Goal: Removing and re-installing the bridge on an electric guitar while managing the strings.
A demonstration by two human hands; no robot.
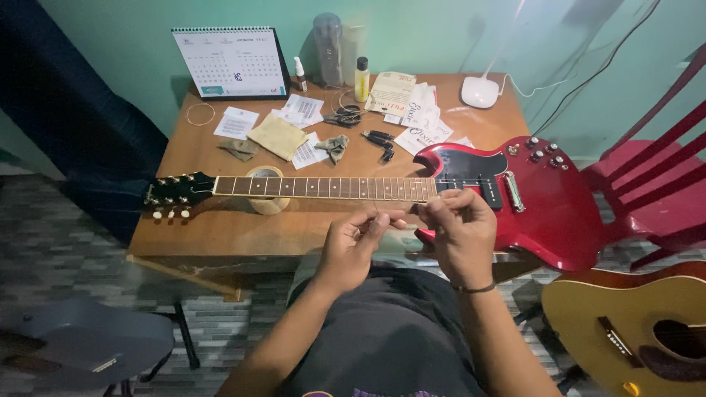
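A red electric guitar point(540, 202) lies across the wooden table point(220, 228), its neck point(323, 187) pointing left and resting on a tape roll point(266, 192); the headstock point(176, 195) hangs past the roll. My left hand point(357, 246) and right hand point(460, 228) hover at the table's near edge, just below the neck's body end. Both pinch a thin guitar string point(401, 215) stretched between their fingertips.
A desk calendar point(232, 62), small bottles point(362, 79), paper packets point(412, 110), cloths point(278, 136), black cutters point(379, 140) and a white lamp base point(479, 92) crowd the table's far half. A red chair point(654, 184) stands right, an acoustic guitar point(632, 331) lower right, a grey stool point(81, 342) lower left.
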